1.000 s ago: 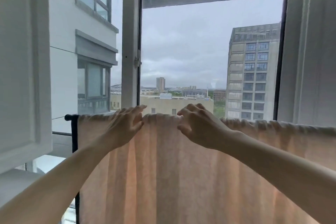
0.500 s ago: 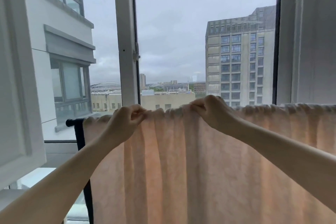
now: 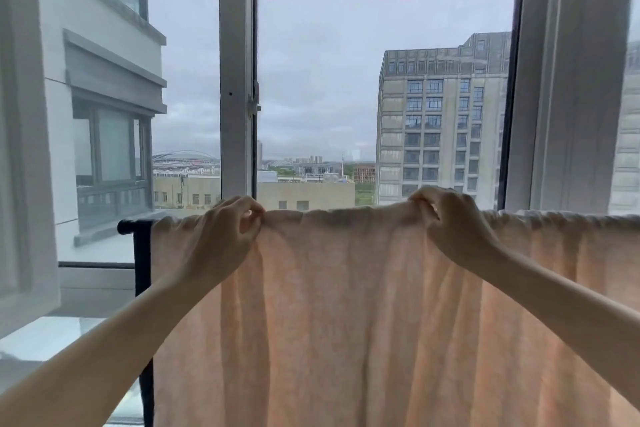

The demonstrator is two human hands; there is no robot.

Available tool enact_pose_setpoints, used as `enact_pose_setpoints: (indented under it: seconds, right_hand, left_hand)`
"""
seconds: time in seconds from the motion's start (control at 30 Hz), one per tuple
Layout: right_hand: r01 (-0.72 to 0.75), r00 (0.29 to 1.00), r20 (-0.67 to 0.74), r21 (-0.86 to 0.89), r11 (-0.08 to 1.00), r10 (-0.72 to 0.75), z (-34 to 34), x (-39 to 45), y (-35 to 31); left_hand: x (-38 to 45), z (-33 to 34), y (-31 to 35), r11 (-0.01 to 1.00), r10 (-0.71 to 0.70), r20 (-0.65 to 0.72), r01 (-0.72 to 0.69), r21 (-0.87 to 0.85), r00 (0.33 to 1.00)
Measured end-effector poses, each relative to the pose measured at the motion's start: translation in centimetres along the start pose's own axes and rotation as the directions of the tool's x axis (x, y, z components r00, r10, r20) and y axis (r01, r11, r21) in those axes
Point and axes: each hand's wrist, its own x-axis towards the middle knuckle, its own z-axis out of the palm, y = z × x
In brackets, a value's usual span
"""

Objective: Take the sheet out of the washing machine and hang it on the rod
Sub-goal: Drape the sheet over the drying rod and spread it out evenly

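Note:
A pale peach sheet (image 3: 346, 315) hangs over a dark horizontal rod (image 3: 133, 225) and drapes down in soft folds, filling the lower half of the view. Only the rod's left end and its dark upright post show; the rest is covered by cloth. My left hand (image 3: 225, 236) pinches the sheet's top edge near the left. My right hand (image 3: 453, 229) pinches the same edge further right. The stretch of cloth between them lies fairly flat on the rod. No washing machine is in view.
A large window with a white frame (image 3: 237, 80) stands right behind the rod, with buildings and grey sky beyond. A white wall or panel (image 3: 24, 149) is at the left and a sheer curtain (image 3: 581, 97) at the right. A glossy sill (image 3: 52, 333) lies low left.
My hands have moved apart along the rod, spreading the sheet's top edge flatter between them. The view has also shifted slightly.

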Motion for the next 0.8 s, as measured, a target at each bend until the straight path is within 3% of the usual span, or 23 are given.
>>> enact_pose_setpoints:
  seconds: [0.13, 0.37, 0.5, 0.7, 0.77, 0.8]
  right_hand:
    - [0.084, 0.985, 0.161, -0.168, 0.982, -0.056, 0.7, -1.0, -1.1]
    - [0.162, 0.977, 0.162, -0.118, 0.980, -0.142, 2.4, 0.4, -4.3]
    - [0.223, 0.963, 0.167, -0.051, 0.973, -0.212, 4.2, 1.5, -6.7]
    - [0.239, 0.953, 0.179, 0.060, 0.969, -0.246, 6.3, 2.6, -9.2]
    - [0.276, 0.942, 0.186, 0.042, 0.960, -0.279, 6.5, 2.5, -9.6]
    - [0.305, 0.932, 0.202, 0.021, 0.952, -0.302, 6.6, 2.3, -9.8]
  left_hand:
    - [-0.9, 0.3, -0.1, 0.989, 0.122, -0.042, -0.118, 0.086, 0.992]
    - [-2.2, -0.1, -1.0, 0.959, 0.190, 0.044, -0.195, 0.204, 0.981]
    - [-2.8, -1.1, -1.5, 0.943, 0.227, 0.028, -0.227, 0.244, 0.973]
    - [-3.6, -2.7, -3.7, 0.973, 0.012, -0.162, 0.025, 0.228, 0.987]
    - [-3.9, -3.0, -5.3, 0.962, -0.194, -0.249, 0.234, 0.143, 0.949]
    - [-3.9, -3.4, -5.6, 0.932, -0.339, -0.308, 0.361, 0.016, 0.889]
